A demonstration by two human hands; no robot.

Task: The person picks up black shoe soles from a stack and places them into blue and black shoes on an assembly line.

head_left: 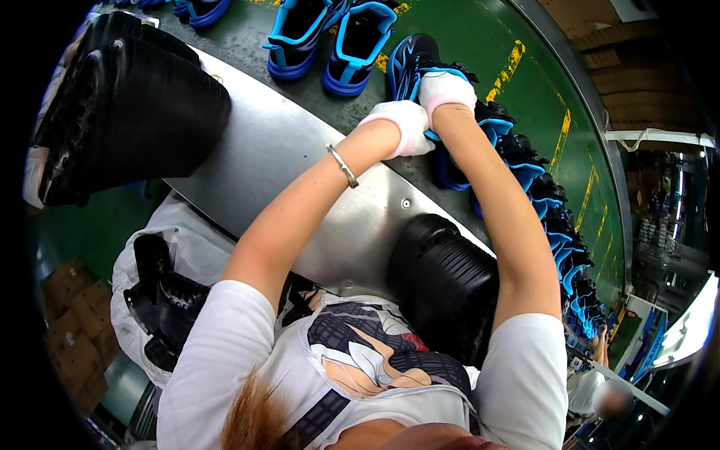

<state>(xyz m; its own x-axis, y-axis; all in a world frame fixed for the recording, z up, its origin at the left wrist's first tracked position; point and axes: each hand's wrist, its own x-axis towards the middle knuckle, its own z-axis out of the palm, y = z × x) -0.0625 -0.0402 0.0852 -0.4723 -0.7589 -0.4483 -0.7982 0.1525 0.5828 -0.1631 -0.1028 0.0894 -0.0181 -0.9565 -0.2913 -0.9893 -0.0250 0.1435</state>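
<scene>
A black sneaker with bright blue trim (405,61) stands on the green conveyor belt (487,22) beyond the metal ledge. My right hand (448,88), in a white knit glove with a pink cuff, grips it at the collar and covers most of its opening. Beside it, against the near side of the shoe, my left hand (405,126) wears a matching glove and is closed at the heel area. The fingers of both hands are largely hidden by the gloves and the angle. A silvery bangle (343,166) circles my left wrist.
More sneakers (358,46) stand to the left on the belt, with a long row (536,180) to the right. Nested black molded pieces form a tall stack (142,112) on the metal ledge (300,142) and another stack (442,277) near me. A white bag (180,247) holds black pieces. Cartons (79,315) stand lower left.
</scene>
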